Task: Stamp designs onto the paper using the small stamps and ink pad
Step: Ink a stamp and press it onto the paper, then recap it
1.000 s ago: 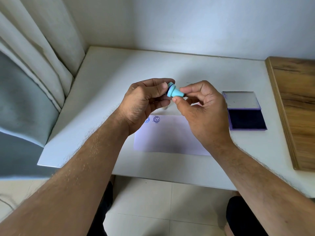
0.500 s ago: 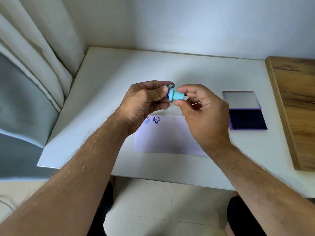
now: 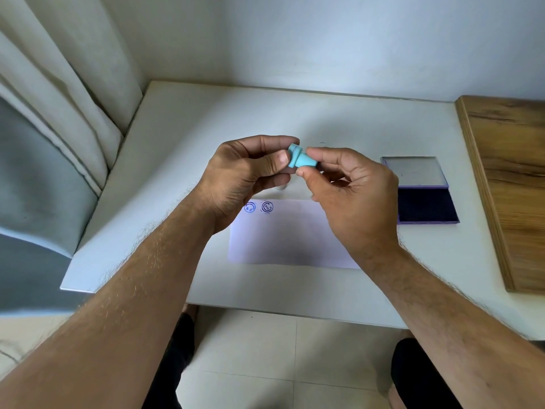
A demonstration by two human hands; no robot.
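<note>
The paper (image 3: 290, 234) bears two round stamped marks, their lettering unreadable.

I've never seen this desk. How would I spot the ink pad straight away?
Start at the white table and look to its right side, where a wooden board lies. Just left of that board, right of the paper, sits the ink pad. It is the only open purple case, with a dark blue pad and a pale raised lid.

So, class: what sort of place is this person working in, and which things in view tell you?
Probably a small desk in the corner of a room at home: a white table pushed against plain walls, a curtain hanging at the left, and a tiled floor beneath. Paper and an open ink pad suggest a simple craft set-up.
</note>
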